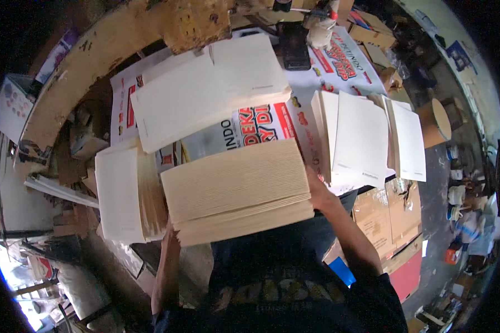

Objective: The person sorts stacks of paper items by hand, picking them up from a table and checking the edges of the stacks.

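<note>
A thick stack of cream paper (236, 183) is held between my two hands in front of my body, its many layered edges facing up. My right hand (319, 190) grips its right end. At the lower left corner, my left hand (173, 235) supports the other end, with its fingers hidden by the paper. Just beyond lies a wide pile of white paper (205, 83) on a printed banner sheet (286, 119). Left of the held stack is another white pile (118, 194), leaning with its layers fanned. Two more paper piles (361, 136) (408, 139) lie at the right.
A black phone-like object (294, 47) and a whitish container (321, 30) sit at the table's far side. Cardboard boxes (380, 219) stand below at the right, near a brown cylinder (433, 122). A worn wooden beam (66, 77) curves along the far left.
</note>
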Available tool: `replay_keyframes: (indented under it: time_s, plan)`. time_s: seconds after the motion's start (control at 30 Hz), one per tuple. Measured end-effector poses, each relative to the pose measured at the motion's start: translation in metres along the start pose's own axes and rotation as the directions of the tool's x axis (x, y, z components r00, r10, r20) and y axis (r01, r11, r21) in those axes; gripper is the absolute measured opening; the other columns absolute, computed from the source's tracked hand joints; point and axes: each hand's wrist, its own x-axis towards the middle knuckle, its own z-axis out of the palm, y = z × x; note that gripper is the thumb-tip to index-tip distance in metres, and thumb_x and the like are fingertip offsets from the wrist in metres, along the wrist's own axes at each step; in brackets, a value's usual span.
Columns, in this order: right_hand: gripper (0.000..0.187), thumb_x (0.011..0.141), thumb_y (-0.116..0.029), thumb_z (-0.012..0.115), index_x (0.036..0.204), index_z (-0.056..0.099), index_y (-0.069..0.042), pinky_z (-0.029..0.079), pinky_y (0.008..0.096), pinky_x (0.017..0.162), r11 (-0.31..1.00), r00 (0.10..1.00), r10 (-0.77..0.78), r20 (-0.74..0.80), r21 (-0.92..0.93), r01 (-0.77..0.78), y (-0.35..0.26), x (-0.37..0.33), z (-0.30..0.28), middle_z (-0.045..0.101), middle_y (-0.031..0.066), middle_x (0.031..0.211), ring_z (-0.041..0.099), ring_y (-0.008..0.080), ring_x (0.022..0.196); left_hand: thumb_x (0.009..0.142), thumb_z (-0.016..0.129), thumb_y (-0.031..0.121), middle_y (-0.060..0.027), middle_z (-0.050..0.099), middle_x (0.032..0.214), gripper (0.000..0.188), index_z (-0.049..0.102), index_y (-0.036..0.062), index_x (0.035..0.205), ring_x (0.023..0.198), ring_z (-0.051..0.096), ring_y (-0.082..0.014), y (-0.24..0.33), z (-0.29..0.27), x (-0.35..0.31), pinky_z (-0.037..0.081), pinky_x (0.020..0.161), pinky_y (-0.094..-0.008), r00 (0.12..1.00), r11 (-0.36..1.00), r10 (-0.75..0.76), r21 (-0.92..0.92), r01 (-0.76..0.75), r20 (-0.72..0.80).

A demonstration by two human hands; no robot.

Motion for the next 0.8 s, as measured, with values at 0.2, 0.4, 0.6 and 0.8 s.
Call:
replay_keyframes:
  time_s: [0.2, 0.4, 0.6, 0.8]
  plan:
    - [0.084, 0.074, -0.026, 0.078, 0.143, 0.036, -0.003, 0.038, 0.0452, 0.108, 0.972, 0.998, 0.054, -0.026, -0.227, -0.058, -0.031, -0.004, -0.001, 0.043, 0.0215, 0.135, 0.043, 0.0387, 0.132, 0.069, 0.085, 0.034, -0.0209, 0.028, 0.152, 0.106, 0.023, 0.0025, 0.15, 0.14, 0.032, -0.0328, 0.039, -0.021, 0.001, 0.026, 0.114, -0.0519, 0.999, 0.997, 0.0, -0.075, 0.002, 0.032]
    - [0.092, 0.069, -0.027, 0.083, 0.142, 0.031, -0.003, 0.041, 0.0472, 0.104, 0.932, 0.97, -0.224, -0.093, -0.311, 0.185, 0.005, -0.001, 0.007, 0.047, 0.0247, 0.13, 0.046, 0.0404, 0.128, 0.069, 0.084, 0.034, -0.0223, 0.023, 0.156, 0.11, 0.019, 0.0022, 0.152, 0.143, 0.027, -0.0335, 0.099, -0.047, 0.047, 0.022, 0.117, -0.0538, 0.987, 0.992, 0.116, -0.059, -0.11, 0.111]
    - [0.096, 0.069, -0.025, 0.082, 0.143, 0.024, -0.004, 0.044, 0.048, 0.102, 0.96, 0.98, -0.186, -0.065, -0.225, 0.168, 0.01, -0.001, 0.005, 0.051, 0.027, 0.13, 0.049, 0.0433, 0.126, 0.063, 0.086, 0.032, -0.027, 0.015, 0.157, 0.118, 0.015, 0.0011, 0.153, 0.148, 0.012, -0.0366, 0.185, -0.056, 0.086, 0.006, 0.12, -0.0541, 0.946, 0.865, 0.176, 0.416, -0.281, 0.273]
    - [0.103, 0.061, -0.026, 0.084, 0.142, 0.025, -0.002, 0.04, 0.0461, 0.105, 0.963, 0.978, -0.202, -0.041, -0.19, 0.191, 0.008, 0.001, 0.003, 0.05, 0.0266, 0.13, 0.047, 0.0425, 0.126, 0.046, 0.091, 0.042, -0.03, 0.014, 0.156, 0.145, 0.002, -0.0009, 0.153, 0.146, 0.014, -0.0442, 0.22, 0.006, 0.109, 0.008, 0.118, -0.0577, 0.841, 0.712, 0.187, 0.519, -0.473, 0.508]
